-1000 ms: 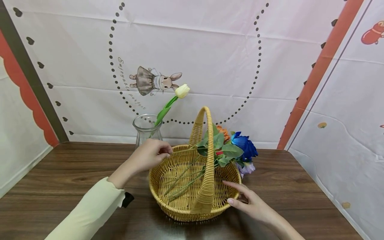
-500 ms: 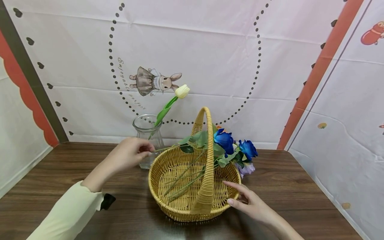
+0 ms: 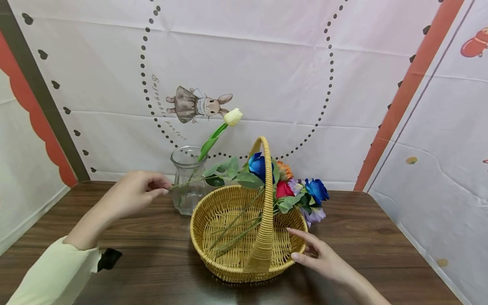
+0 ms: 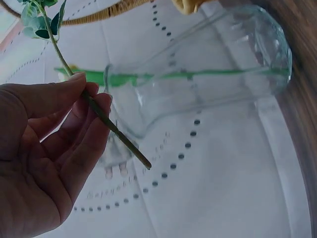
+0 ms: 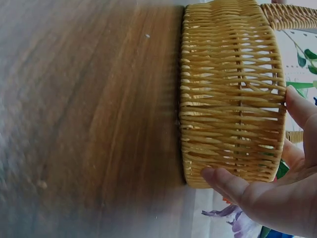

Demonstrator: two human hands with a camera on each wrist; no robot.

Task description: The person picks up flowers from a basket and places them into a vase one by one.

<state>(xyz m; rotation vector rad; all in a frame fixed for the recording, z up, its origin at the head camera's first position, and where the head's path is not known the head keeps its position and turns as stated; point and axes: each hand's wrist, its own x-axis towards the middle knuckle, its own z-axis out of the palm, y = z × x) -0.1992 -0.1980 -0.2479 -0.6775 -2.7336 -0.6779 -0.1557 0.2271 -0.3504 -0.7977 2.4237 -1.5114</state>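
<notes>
My left hand [image 3: 133, 197] pinches the lower stem of a blue rose [image 3: 259, 166] between thumb and fingers. In the left wrist view the cut end of that stem [image 4: 130, 145] sticks out past the fingertips. Its bloom is partly behind the handle of a yellow wicker basket [image 3: 207, 256]. My right hand [image 3: 324, 258] holds the basket's right rim, some fingers against the outer wall. Just right of my left hand stands a clear glass vase [image 3: 183, 173] with one white tulip [image 3: 233, 117] leaning out of it.
More flowers lie across the basket's right side, stems inside: a second blue rose [image 3: 316, 190], a red bloom [image 3: 284, 189], an orange bloom [image 3: 285, 170] and purple petals [image 3: 314, 216]. Behind the wooden table [image 3: 152, 258] hangs a printed white cloth [image 3: 244, 63].
My left hand has moved left, drawing the blue rose leftward over the basket, its stem end now past the vase. The right hand and the basket stay in place.
</notes>
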